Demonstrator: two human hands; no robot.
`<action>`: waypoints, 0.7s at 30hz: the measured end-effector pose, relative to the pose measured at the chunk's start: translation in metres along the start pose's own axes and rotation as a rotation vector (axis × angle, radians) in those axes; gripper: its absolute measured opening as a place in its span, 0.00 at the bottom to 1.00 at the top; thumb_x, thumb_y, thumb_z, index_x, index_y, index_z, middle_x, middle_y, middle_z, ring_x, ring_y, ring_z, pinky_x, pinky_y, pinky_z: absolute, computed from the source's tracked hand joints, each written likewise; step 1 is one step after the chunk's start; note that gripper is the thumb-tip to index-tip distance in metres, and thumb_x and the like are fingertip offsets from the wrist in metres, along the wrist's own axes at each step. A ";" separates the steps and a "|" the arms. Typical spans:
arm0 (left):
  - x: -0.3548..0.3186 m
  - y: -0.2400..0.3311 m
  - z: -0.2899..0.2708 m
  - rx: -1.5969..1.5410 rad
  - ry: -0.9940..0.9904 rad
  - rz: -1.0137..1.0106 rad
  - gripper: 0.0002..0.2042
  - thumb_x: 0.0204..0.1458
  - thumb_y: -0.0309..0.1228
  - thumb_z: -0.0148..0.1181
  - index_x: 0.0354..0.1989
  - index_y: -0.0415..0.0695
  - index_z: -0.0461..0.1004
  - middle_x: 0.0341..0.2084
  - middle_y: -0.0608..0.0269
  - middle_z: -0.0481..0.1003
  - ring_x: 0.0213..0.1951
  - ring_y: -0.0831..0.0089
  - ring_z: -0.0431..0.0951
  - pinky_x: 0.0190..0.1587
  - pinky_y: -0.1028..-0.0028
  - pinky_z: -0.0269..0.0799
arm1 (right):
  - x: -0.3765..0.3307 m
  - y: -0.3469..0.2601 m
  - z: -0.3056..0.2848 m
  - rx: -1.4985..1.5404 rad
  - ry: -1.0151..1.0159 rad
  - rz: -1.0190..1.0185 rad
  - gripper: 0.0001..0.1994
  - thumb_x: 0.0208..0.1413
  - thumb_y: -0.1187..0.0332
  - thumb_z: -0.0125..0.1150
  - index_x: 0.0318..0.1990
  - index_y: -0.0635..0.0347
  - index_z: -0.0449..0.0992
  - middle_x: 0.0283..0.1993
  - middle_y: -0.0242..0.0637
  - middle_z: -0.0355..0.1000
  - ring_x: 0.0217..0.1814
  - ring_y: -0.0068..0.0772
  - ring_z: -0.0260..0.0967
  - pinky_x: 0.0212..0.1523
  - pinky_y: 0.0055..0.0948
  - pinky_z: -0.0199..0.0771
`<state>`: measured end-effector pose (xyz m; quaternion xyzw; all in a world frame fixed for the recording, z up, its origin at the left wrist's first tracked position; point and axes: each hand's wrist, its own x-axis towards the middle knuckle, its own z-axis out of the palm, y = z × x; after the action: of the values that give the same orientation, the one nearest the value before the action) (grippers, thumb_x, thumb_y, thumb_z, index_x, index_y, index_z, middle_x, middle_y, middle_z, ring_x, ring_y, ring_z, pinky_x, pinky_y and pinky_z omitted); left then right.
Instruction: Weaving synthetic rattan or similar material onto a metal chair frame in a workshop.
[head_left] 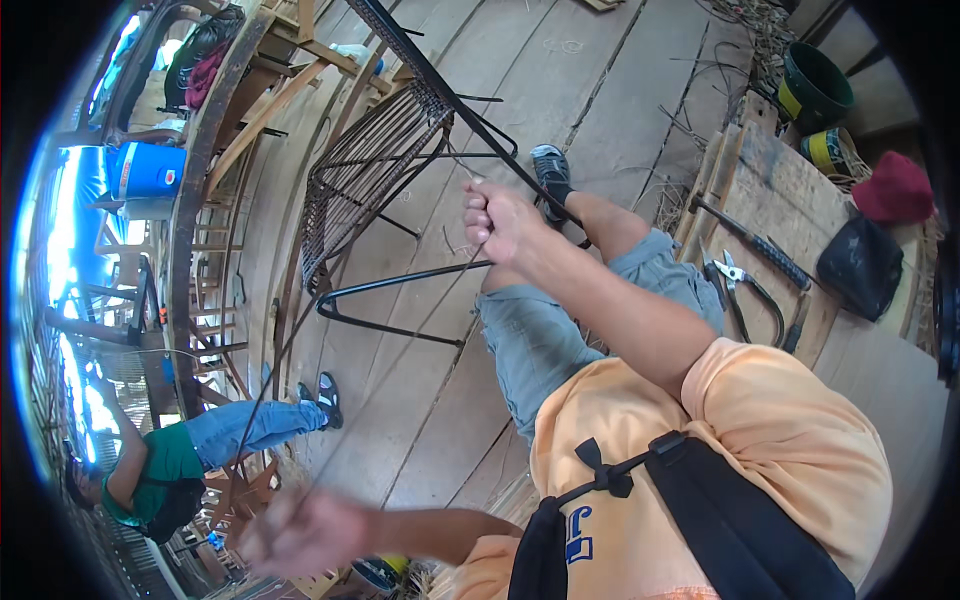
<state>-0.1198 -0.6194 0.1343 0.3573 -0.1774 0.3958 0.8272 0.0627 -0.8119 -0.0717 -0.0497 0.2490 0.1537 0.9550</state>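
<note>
A partly woven chair frame (385, 160) of black metal rods, with brown cane weaving, stands in front of me. My right hand (503, 222) is closed in a fist beside the weave, near my knees. A thin cane strand (462, 160) runs from the weave into this fist. My left hand (305, 533) is out at the lower left, smeared by motion, so its fingers cannot be made out. Long thin strands stretch from the chair side down towards it; whether it holds one cannot be told.
To my right, a wooden board (765, 190) bears a hammer-like tool (755, 243), pruning shears (740, 285), a black bag (860, 268) and a red cap (893, 188). Buckets (815, 85) stand behind. A person in green (170, 465) works at the left, near wooden furniture frames and a blue cooler (150, 170).
</note>
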 end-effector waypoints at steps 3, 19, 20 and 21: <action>0.046 0.139 -0.012 0.188 -0.256 0.304 0.14 0.49 0.33 0.56 0.43 0.40 0.72 0.30 0.61 0.77 0.31 0.69 0.76 0.28 0.74 0.72 | -0.005 -0.007 -0.010 -0.197 -0.028 -0.113 0.04 0.58 0.67 0.45 0.35 0.56 0.64 0.17 0.20 0.51 0.14 0.13 0.44 0.12 0.17 0.39; -0.198 0.173 -0.433 2.601 -0.068 -1.135 0.25 0.51 0.42 0.53 0.50 0.32 0.66 0.48 0.41 0.67 0.51 0.49 0.65 0.54 0.58 0.59 | 0.013 -0.035 -0.062 -1.102 0.001 -0.664 0.09 0.53 0.68 0.51 0.31 0.65 0.73 0.18 0.23 0.61 0.20 0.12 0.53 0.19 0.18 0.52; -0.173 0.089 -0.401 2.407 -0.563 -0.701 0.23 0.52 0.37 0.53 0.51 0.32 0.64 0.51 0.40 0.64 0.55 0.50 0.62 0.58 0.59 0.55 | 0.014 -0.041 -0.072 -1.129 0.016 -0.656 0.10 0.53 0.67 0.51 0.31 0.66 0.73 0.19 0.23 0.61 0.21 0.12 0.53 0.19 0.18 0.52; -0.142 -0.007 -0.326 2.154 -0.651 -0.496 0.20 0.52 0.33 0.52 0.50 0.31 0.64 0.50 0.40 0.64 0.55 0.50 0.62 0.58 0.58 0.54 | 0.014 -0.049 -0.080 -1.149 0.038 -0.651 0.10 0.54 0.67 0.51 0.31 0.66 0.74 0.19 0.23 0.61 0.21 0.12 0.53 0.20 0.18 0.53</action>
<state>-0.1993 -0.4591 -0.1736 0.9888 0.1225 0.0577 0.0633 0.0535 -0.8687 -0.1478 -0.6269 0.1164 -0.0352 0.7696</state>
